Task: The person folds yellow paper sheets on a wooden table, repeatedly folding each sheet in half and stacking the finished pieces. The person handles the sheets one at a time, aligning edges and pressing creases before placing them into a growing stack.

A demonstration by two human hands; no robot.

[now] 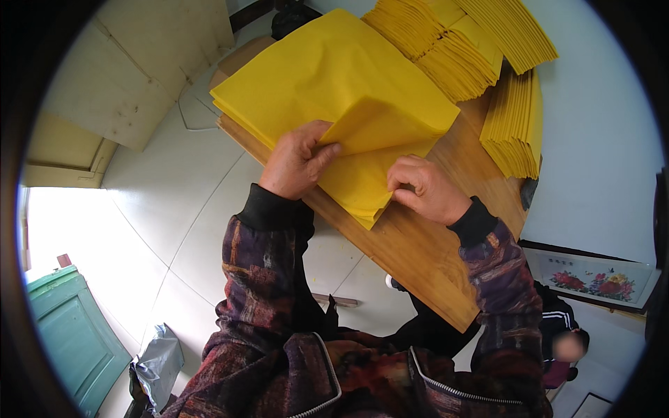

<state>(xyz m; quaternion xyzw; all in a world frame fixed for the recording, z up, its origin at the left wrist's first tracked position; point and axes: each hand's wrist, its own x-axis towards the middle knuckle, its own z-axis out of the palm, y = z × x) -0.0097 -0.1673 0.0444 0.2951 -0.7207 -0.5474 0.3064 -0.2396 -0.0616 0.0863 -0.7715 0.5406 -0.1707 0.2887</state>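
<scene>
Large yellow paper sheets (pixel 293 76) lie in a stack across the wooden table (pixel 425 258), the pile reaching over its left edge. With thumb and fingers, my left hand (pixel 300 160) pinches the near edge of a top yellow sheet (pixel 373 125), which is lifted and bowed upward. My right hand (pixel 428 189) is closed in a pinch on the near corner of a yellow sheet below it. That corner shows several thin layers. How many sheets each hand grips cannot be made out.
Bundles of folded yellow paper (pixel 456 59) are piled at the table's far end, against the pale wall. A framed flower picture (pixel 592 279) leans at the right, with another person (pixel 561 341) below it. A green cabinet (pixel 77 334) and silver bag (pixel 159 366) stand at lower left.
</scene>
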